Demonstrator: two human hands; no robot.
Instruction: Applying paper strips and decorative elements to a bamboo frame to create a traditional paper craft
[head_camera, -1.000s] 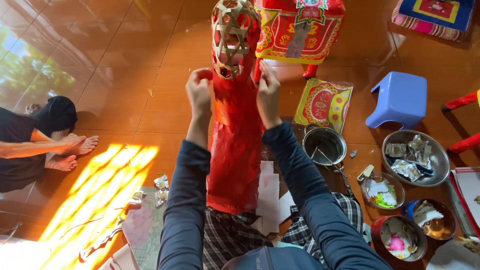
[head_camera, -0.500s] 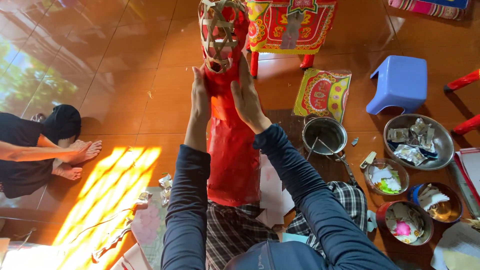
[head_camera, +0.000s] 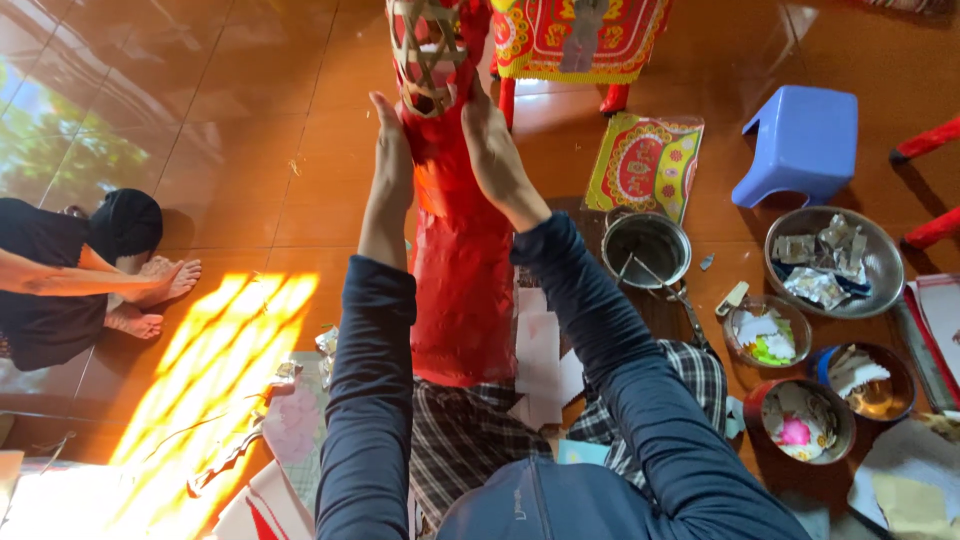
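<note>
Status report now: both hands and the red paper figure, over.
Left hand and right hand flat on red paper figure, either side. Bamboo frame bare at top. Metal pot beside, clear.

tall paper-covered figure (head_camera: 462, 270): bright red, centre of frame
woven lattice frame (head_camera: 428, 50): tan strips, red showing through
sleeves (head_camera: 372, 400): dark navy
trousers (head_camera: 462, 440): black-white check
plastic stool (head_camera: 805, 140): periwinkle blue, upper right
flat printed paper sheet (head_camera: 645, 165): yellow-green border, red oval motif
metal pot (head_camera: 647, 245): grey steel
tiled floor (head_camera: 250, 150): glossy orange-brown
</note>
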